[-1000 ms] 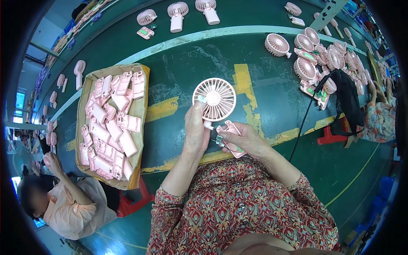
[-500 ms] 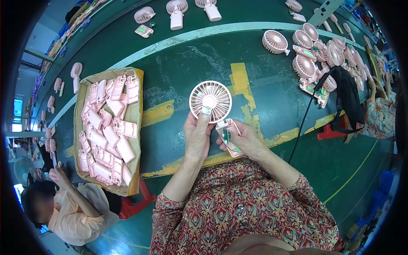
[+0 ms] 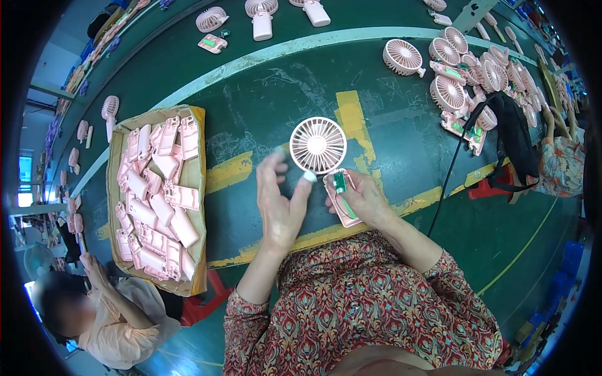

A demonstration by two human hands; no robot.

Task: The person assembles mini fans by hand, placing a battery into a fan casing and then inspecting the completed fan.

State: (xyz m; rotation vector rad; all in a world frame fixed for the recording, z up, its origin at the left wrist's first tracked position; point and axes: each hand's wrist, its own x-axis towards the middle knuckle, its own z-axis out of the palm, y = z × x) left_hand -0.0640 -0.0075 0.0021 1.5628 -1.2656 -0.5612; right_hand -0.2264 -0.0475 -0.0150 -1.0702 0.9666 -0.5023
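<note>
In front of me is a round pink fan head point(image 3: 318, 138) with a slatted grille, just above an open pink handle shell point(image 3: 351, 220). My right hand point(image 3: 370, 202) grips that shell, thumb on top, beside a small green circuit board point(image 3: 339, 182). The fan head seems joined to the shell, though the joint is hard to make out. To the left, my left hand point(image 3: 280, 210) is free, its fingers apart and slightly blurred. A white wrap covers its thumb tip, close to the lower rim of the fan head.
A cardboard tray point(image 3: 202, 163) full of pink handle covers point(image 3: 143, 210) stands at left. Several fan assemblies point(image 3: 448, 93) are heaped at right, near a black bag point(image 3: 511, 135) with a hanging strap. Other people work at far left and far right. More fans point(image 3: 261, 19) lie beyond the pale strip.
My left hand has let go of the fan head and moved left, its fingers spreading. The fan head has shifted slightly right. My right hand still holds the shell.
</note>
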